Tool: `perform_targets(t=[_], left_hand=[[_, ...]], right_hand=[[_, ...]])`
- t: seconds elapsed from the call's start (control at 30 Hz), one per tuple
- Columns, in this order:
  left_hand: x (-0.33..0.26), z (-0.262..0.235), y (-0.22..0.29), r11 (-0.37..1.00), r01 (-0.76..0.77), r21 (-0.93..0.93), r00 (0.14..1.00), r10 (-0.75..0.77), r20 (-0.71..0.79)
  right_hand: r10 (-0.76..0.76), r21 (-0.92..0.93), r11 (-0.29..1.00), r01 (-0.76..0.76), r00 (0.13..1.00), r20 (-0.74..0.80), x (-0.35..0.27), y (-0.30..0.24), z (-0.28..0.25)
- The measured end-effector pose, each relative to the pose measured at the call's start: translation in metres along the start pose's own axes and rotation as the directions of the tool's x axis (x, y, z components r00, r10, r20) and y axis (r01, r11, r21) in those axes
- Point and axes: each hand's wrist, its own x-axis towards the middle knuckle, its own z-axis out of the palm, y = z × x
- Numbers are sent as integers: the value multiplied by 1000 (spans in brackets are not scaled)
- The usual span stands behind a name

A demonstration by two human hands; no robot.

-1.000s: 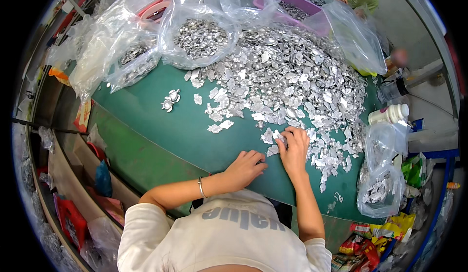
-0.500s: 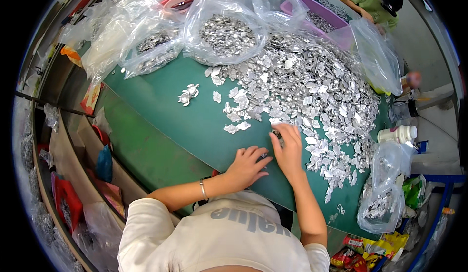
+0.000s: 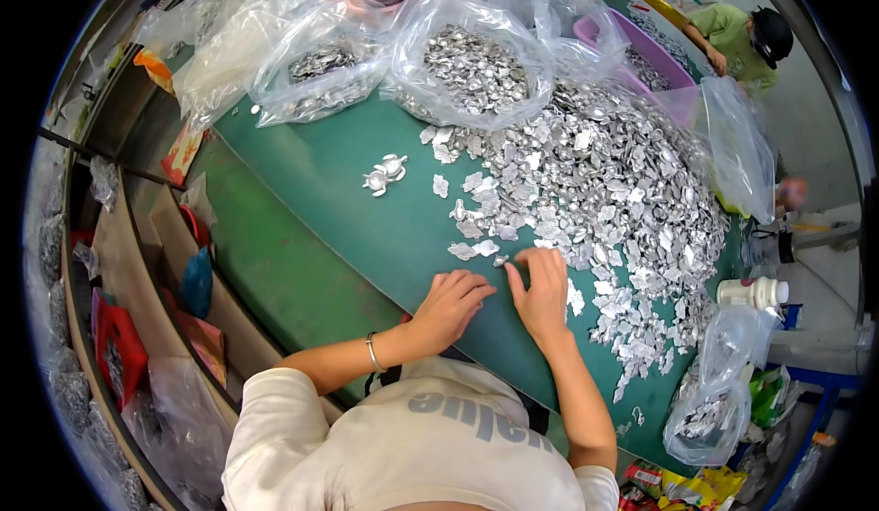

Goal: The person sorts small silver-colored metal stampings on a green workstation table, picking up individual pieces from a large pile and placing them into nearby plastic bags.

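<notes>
My left hand (image 3: pixel 449 309) is low over the green table (image 3: pixel 339 209), fingers bent and close together; what they hold, if anything, is hidden. To its right, my right hand (image 3: pixel 542 298) has its thumb and index finger at a small silver metal piece (image 3: pixel 500 260), which shows at their tips. Just beyond and right of the hands spreads a big heap of flat silver metal pieces (image 3: pixel 604 190). A few flat pieces (image 3: pixel 474 250) lie apart at its near left edge. Farther left sit two turtle-shaped silver pieces (image 3: pixel 385 174), touching each other.
Clear plastic bags (image 3: pixel 540 81) of metal pieces line the back, with a purple bin (image 3: pixel 655 39) behind the heap. A white bottle (image 3: pixel 753 292) and a bag (image 3: pixel 710 419) stand at right. A person in green (image 3: pixel 742 44) works far right. Shelving (image 3: pixel 119 264) runs along the left.
The whole scene has shifted slightly right in view. My left hand's fingers have drawn together, and a small silver piece now shows left of my right fingertips.
</notes>
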Motion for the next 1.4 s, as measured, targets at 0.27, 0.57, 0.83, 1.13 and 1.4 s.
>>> perform_targets(t=[0.27,0.57,0.83,1.13,1.4], left_hand=[[-3,-3,-1,996,29,-80,1000,-30,-5],[0,-20,1,992,7,-123,997,3,80],[15,-33,-19,985,98,141,992,-85,-96],[64,-35,-50,936,138,324,989,-115,-88],[91,2,-36,924,-214,318,973,172,156]], right_hand=[[6,173,983,-59,955,296,-13,-9,0],[-96,34,995,96,995,-24,50,9,34],[43,-1,999,-44,981,190,2,-10,-6],[74,-139,987,-80,996,-46,43,31,0],[108,-317,948,-33,969,222,-18,33,-14]])
